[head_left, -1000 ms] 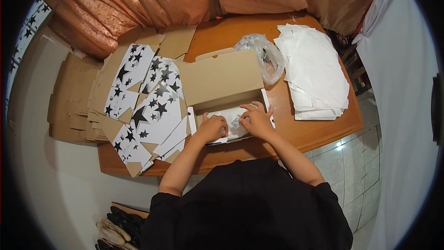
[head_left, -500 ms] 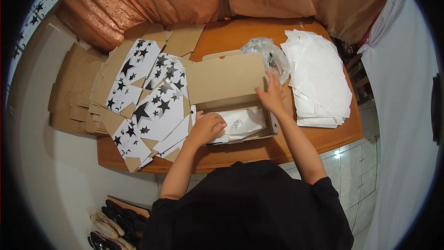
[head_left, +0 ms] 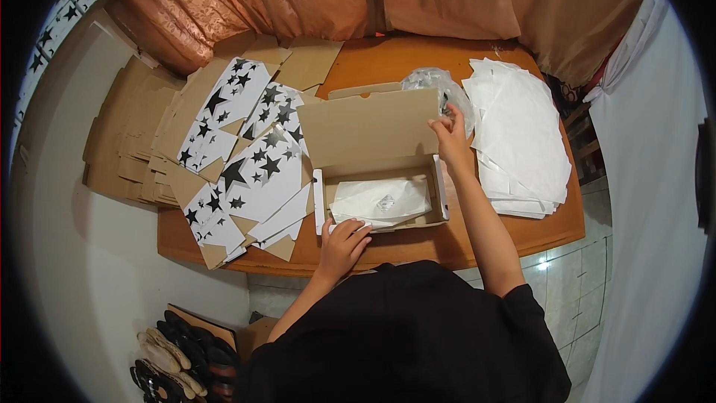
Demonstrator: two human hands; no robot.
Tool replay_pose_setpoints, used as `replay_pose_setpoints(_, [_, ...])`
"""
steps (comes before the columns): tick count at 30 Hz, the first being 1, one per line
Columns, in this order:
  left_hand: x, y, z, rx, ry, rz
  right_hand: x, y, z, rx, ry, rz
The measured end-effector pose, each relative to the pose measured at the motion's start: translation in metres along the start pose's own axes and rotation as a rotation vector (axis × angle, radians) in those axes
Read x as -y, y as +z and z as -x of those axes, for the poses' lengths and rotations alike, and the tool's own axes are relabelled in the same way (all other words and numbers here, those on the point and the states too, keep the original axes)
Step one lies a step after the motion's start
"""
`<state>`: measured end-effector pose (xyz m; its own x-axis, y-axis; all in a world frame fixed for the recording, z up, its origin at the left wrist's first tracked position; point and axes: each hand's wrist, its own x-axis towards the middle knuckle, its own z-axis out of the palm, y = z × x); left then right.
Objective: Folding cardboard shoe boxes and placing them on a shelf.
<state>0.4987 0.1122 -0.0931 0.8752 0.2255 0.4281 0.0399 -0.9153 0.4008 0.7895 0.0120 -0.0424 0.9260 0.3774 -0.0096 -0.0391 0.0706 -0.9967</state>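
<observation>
An open cardboard box (head_left: 321,205), brown inside with white outer walls, stands in front of me, its lid (head_left: 371,130) raised at the back. Folded white tissue paper (head_left: 354,200) lies inside, with a small square sachet (head_left: 385,203) on top that bears a grey mark. My left hand (head_left: 344,245) is closed over the box's front wall near its left corner. At the lid's right edge, my right hand (head_left: 452,140) pinches the lid between thumb and fingers; part of the grip is hidden.
Flattened star-printed cardboard sheets (head_left: 250,179) and plain brown ones (head_left: 130,130) are piled at the left. A clear plastic bag (head_left: 462,108) sits behind the lid. White paper sheets (head_left: 518,134) are stacked at the right. Several shoes (head_left: 179,351) lie low at the left.
My left hand has drawn back from the paper inside to the box's front wall, uncovering the paper's left part. My right hand stays by the lid's right edge. The view has shifted slightly.
</observation>
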Motion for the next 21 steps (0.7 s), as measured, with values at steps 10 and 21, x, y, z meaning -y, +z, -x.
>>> replay_pose_setpoints(10, [-0.002, 0.021, -0.004, -0.101, 0.035, -0.069, 0.044, -0.001, 0.082, 0.01, -0.266, 0.167])
replay_pose_setpoints(21, [0.0, 0.039, 0.026, -0.2, 0.251, -0.06, -0.012, -0.016, 0.155, 0.002, -0.383, 0.557])
